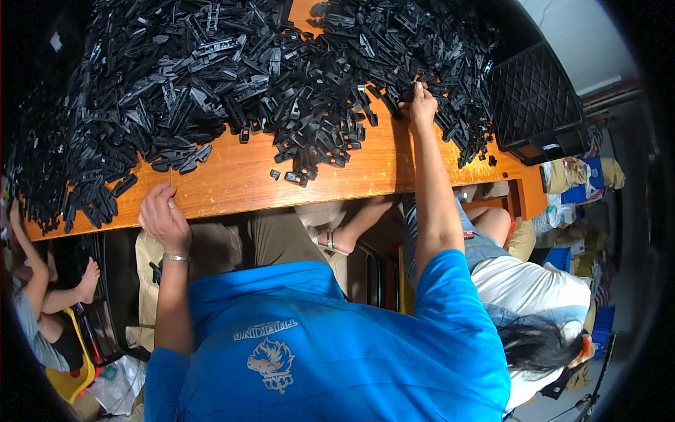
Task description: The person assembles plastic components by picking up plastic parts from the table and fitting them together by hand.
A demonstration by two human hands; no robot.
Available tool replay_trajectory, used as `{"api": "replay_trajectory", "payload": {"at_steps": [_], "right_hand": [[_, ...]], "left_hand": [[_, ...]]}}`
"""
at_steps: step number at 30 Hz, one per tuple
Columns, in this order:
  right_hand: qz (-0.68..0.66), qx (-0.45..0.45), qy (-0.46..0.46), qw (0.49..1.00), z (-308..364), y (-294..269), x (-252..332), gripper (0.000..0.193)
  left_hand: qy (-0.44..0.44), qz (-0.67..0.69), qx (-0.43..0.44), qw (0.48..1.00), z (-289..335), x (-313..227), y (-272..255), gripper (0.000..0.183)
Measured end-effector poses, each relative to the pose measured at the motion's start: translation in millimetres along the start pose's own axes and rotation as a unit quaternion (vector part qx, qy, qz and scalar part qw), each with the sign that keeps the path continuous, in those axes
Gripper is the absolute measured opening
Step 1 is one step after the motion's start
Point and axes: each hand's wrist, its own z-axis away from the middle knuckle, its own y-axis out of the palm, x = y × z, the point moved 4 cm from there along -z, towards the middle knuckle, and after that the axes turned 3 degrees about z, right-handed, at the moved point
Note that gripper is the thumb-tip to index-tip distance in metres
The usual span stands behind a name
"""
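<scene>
My left hand (165, 216) is closed at the table's near edge. A thin metal rod (169, 177) sticks up from its fingers towards the black plastic clips. My right hand (422, 107) reaches far out over the table, thumb and fingers pinched together among small black plastic parts; what they grip is hidden. Long black plastic clips (204, 56) lie in a big heap on the left and middle. Smaller black pieces (320, 133) form a looser heap in the centre, and one lone small piece (275, 174) lies near the edge.
The orange-brown wooden table (239, 176) spans the view. At its right end stands a black plastic crate (538, 98). A person in a white top (534, 295) sits close on my right; another person's arm (31, 243) shows at far left. Bags (580, 176) are stacked beyond the crate.
</scene>
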Motion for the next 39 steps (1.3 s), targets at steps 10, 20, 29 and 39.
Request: {"api": "replay_trajectory", "payload": {"at_steps": [10,20,29,39], "right_hand": [[-0.093,0.010,-0.002,0.996,8,9,6,0.054],[0.422,-0.045,-0.351,0.835,52,42,45,0.027],[0.500,0.003,-0.391,0.773,45,83,36,0.016],[0.365,0.069,-0.384,0.845,87,95,30,0.022]], "left_hand": [[0.000,-0.005,0.001,1.000,5,7,-2,0.023],[-0.001,-0.001,-0.002,1.000,6,8,1,0.022],[-0.004,-0.004,0.000,1.000,3,4,2,0.022],[-0.007,-0.010,-0.014,1.000,5,6,5,0.025]]}}
